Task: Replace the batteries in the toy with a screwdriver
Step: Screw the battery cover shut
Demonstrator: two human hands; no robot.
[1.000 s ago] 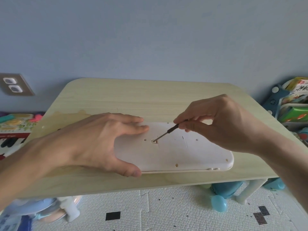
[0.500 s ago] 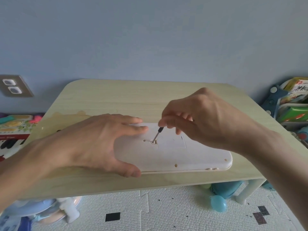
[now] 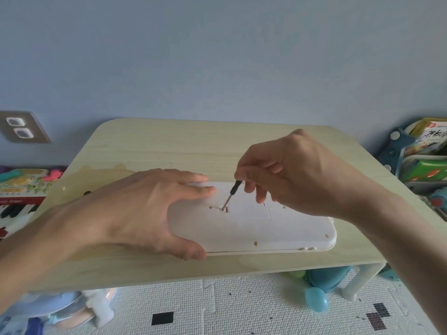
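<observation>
A flat white toy (image 3: 278, 228) lies face down on the light wooden table (image 3: 193, 146), its underside up with a rectangular battery cover near the middle. My left hand (image 3: 135, 211) grips the toy's left end, fingers over the top and thumb at the near edge. My right hand (image 3: 297, 175) pinches a small black-handled screwdriver (image 3: 231, 195) from above. The screwdriver stands steeply, its tip in the screw recess at the cover's left edge.
The table's near edge runs across the lower view, with a white foam floor mat (image 3: 229, 308) below. A toy piano (image 3: 19, 192) sits at the left, a shelf of boxes and toys (image 3: 425, 155) at the right, and a blue toy (image 3: 321, 286) under the table.
My right hand has swung up and leftward over the toy, tilting the screwdriver from a low slant to nearly upright; its tip stays in the screw recess. My left hand keeps its hold.
</observation>
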